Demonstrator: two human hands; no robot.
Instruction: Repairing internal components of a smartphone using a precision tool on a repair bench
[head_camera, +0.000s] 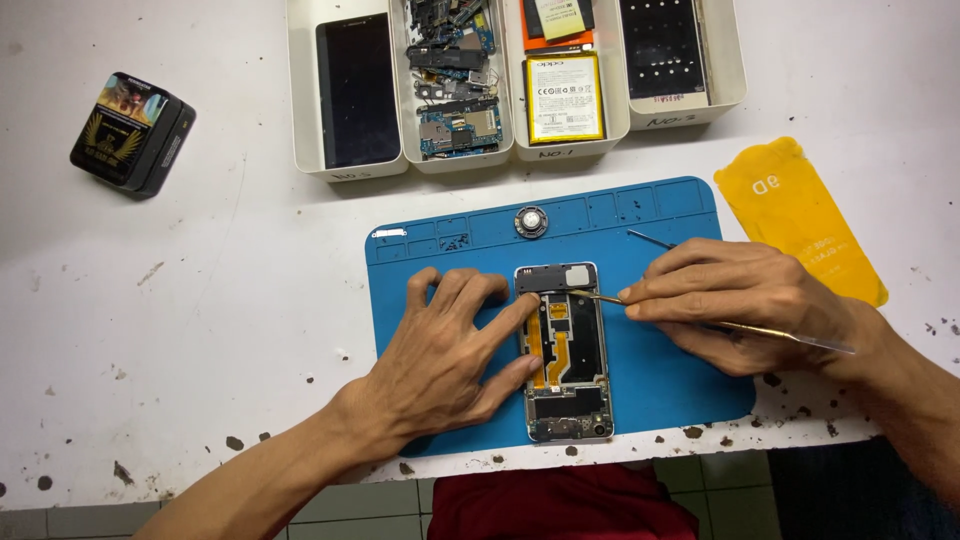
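White and paint-flecked, the table (200, 330) fills the head view, with tiled floor showing below its near edge. A blue work mat (660, 390) lies by that near edge, and an opened phone (565, 350) rests on it, back cover off. Its long axis runs from the far edge toward the near edge, the grey shield plate at the far end.

The left hand (450, 350) lies flat on the mat, grip open and fingers spread; the index and middle fingertips press on the phone's left side. The right hand (740, 305) has its grip closed on thin brass tweezers (600, 297), pinched between thumb and fingers. The tip points left and touches the phone's upper part; the tail sticks out to the right past the wrist.

A second thin tool (650, 239) lies on the mat behind the right hand, partly hidden by it. A small round speaker part (531, 221) sits at the mat's far rim. White trays (350, 170) along the far edge are cut off by the frame; they hold a dark screen, circuit pieces and a battery. A black box (132, 131) sits near the far left corner and a yellow sheet (800, 215) lies right of the mat.
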